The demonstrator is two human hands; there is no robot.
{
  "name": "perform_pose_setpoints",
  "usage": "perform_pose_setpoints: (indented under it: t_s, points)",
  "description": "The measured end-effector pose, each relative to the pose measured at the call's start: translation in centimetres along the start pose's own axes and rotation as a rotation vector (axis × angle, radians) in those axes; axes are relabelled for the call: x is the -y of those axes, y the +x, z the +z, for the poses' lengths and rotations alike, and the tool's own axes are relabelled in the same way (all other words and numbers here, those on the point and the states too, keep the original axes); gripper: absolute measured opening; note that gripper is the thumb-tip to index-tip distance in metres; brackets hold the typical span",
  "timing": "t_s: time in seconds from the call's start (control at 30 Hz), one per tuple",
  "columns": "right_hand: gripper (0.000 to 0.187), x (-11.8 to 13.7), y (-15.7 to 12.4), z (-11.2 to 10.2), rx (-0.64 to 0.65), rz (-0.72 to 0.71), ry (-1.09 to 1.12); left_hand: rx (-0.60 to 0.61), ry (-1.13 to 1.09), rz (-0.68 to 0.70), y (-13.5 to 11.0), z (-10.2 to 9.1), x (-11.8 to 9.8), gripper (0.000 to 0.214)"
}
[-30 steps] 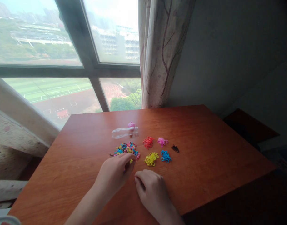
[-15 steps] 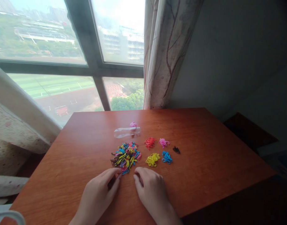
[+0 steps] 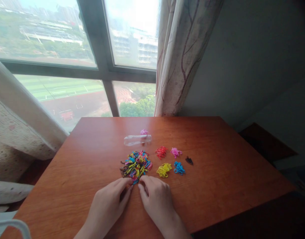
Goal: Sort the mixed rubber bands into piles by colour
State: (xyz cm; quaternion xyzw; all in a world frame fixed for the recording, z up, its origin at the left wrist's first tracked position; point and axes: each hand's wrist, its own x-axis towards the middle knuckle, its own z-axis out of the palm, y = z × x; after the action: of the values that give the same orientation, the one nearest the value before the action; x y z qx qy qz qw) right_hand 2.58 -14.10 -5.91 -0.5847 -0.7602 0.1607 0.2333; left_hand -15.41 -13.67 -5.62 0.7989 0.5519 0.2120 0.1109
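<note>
Bottom centre, our left hand (image 3: 109, 207) and right hand (image 3: 157, 200) meet beside the band pile (image 3: 136, 165), fingers curled; pinching, we cannot tell.

Daylit window (image 3: 67, 49), patterned curtain (image 3: 182, 56), wooden table (image 3: 229, 166)

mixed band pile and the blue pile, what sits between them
The yellow pile lies between the mixed pile and the blue pile; the head view shows it.

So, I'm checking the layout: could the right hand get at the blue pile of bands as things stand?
Probably yes. The right hand rests on the table near the blue pile, with bare wood between them; the yellow pile lies beside that path, not across it.
</note>
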Motion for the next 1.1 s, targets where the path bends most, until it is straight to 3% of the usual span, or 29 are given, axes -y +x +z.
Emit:
perform_pose_setpoints:
  t_s: [0.67,1.1]
  points:
    - [0.014,0.8,0.1,1.1,-0.084,0.074,-0.082,-0.009,-0.008,-0.027,-0.1,0.1,0.1,0.018]
    - [0.013,-0.3,-0.7,-0.2,-0.145,0.057,0.176,0.02,-0.003,-0.042,0.0,0.0,-0.2,0.019]
